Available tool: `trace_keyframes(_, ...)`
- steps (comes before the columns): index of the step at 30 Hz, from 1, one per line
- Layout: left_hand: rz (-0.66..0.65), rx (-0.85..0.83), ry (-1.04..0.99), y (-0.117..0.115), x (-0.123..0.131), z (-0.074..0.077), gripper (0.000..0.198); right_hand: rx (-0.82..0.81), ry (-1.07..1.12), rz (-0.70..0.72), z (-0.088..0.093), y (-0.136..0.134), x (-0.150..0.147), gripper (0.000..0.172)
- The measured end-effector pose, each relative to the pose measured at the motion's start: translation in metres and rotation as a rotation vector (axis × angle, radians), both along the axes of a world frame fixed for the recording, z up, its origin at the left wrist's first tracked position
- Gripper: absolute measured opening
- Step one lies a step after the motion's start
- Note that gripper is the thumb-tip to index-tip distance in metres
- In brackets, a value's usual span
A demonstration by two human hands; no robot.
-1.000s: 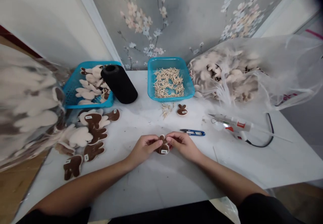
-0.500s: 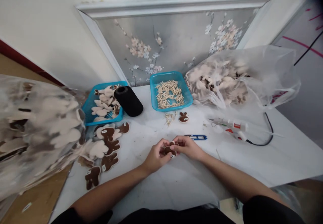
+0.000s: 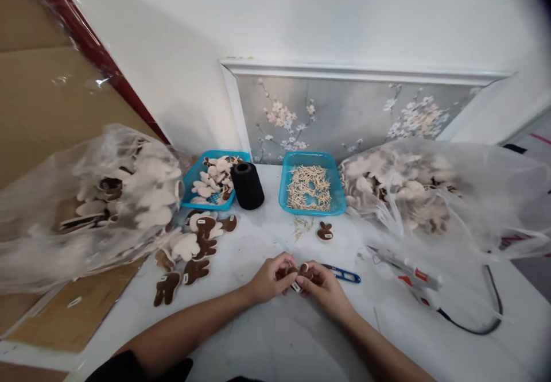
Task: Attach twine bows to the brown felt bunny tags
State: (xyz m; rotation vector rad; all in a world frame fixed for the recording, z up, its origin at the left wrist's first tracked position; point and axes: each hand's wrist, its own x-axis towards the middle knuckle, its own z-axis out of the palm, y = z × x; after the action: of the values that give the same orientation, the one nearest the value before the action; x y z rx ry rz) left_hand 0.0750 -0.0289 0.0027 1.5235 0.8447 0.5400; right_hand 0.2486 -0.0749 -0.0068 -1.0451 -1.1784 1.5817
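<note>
My left hand (image 3: pixel 270 278) and my right hand (image 3: pixel 323 288) meet over the white table (image 3: pixel 258 336), both closed on one small brown rabbit-shaped felt piece (image 3: pixel 298 274) with a white tag. Fingers of both hands pinch its edges. A blue thread snipper (image 3: pixel 344 274) lies just right of my right hand. Another brown rabbit piece (image 3: pixel 325 231) lies farther back beside some loose wooden sticks (image 3: pixel 302 226).
Two blue baskets stand at the back: one with cream rabbit pieces (image 3: pixel 210 180), one with small sticks (image 3: pixel 310 185). A black thread cone (image 3: pixel 247 185) lies between them. Loose rabbit pieces (image 3: pixel 189 250) lie left; clear bags of pieces sit left (image 3: pixel 86 209) and right (image 3: pixel 422 192). A glue gun (image 3: pixel 411 274) lies right.
The view has tilted up and swung left, so more wall shows. Both hands have lifted the brown rabbit piece slightly and keep turning it between the fingers.
</note>
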Motion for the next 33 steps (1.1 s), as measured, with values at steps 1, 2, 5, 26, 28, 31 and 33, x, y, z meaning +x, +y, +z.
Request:
trace_keyframes(1,-0.007,-0.003,-0.006,0.0,-0.001,0.0,0.025,0.006,-0.004,-0.003,0.0,-0.001,-0.001,0.028)
trace_keyframes(2,-0.012,-0.009,-0.014,-0.001,-0.002,0.0,0.026,0.015,-0.013,-0.011,0.001,-0.001,-0.002,0.028)
trace_keyframes(5,-0.01,-0.012,-0.03,-0.004,-0.003,-0.001,0.028,0.075,-0.124,-0.078,0.006,-0.004,0.0,0.028)
trace_keyframes(26,0.118,0.815,1.29,0.069,-0.088,0.049,0.022,0.575,-0.725,-0.507,0.01,-0.006,0.027,0.037)
trace_keyframes(28,-0.026,0.834,1.191,0.05,-0.084,0.045,0.023,0.594,-0.734,-0.412,0.009,-0.009,0.023,0.034)
trace_keyframes(31,-0.339,0.954,0.816,0.018,-0.077,0.036,0.033,0.634,-0.764,-0.287,0.009,-0.015,0.016,0.03)
trace_keyframes(33,-0.525,1.045,0.538,-0.001,-0.072,0.028,0.037,0.685,-0.775,-0.202,0.01,-0.018,0.012,0.029)
